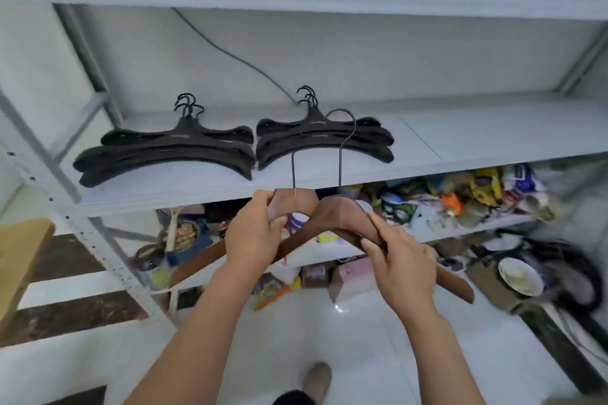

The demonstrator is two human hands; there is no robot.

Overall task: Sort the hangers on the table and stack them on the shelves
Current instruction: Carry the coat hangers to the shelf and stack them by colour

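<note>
Held: two brown wooden hangers (342, 212), wire hooks up, in the air just in front of the white shelf (477, 138) and a little below its board. My left hand (253, 233) is curled round the left one's shoulder; my right hand (404, 266) pinches the other's right arm.

On the shelf: black plastic hangers, a left stack (164, 154) and a right stack (325, 141).

Step, as I judge it: shelving the wooden sort. Next I lift the pair onto the bare board right of the black stacks. They probably need squaring first, since their overlap is hard to read.

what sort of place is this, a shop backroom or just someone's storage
Most likely a home storeroom, though I can't be sure: a white metal shelving unit, black hangers stacked on its shelf, and mixed clutter of masks and tins crammed on the lower shelves.
</note>
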